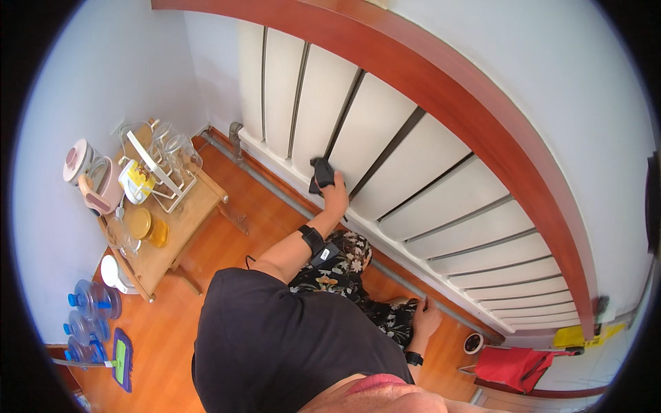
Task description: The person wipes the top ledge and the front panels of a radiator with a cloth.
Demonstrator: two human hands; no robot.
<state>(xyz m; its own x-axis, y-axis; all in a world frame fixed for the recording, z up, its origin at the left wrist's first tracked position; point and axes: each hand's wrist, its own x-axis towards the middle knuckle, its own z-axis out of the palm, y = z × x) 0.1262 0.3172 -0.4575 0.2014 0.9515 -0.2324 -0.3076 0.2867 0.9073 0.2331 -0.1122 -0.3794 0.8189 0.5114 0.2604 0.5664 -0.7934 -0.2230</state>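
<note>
My left hand grips a dark grey cloth against the lower part of a white panelled radiator. The cloth lies near the lower end of one of the radiator's dark gaps. Down to the right, my right hand is at the edge of my black floral trousers, beside the pipe along the floor. Its fingers are partly hidden, and whether they hold anything is unclear. Both wrists wear black bands.
A small wooden table at left carries a pink kettle, a honey-coloured jar and a white rack of glasses. Water bottles and a purple mop head are lower left. Red fabric hangs at lower right.
</note>
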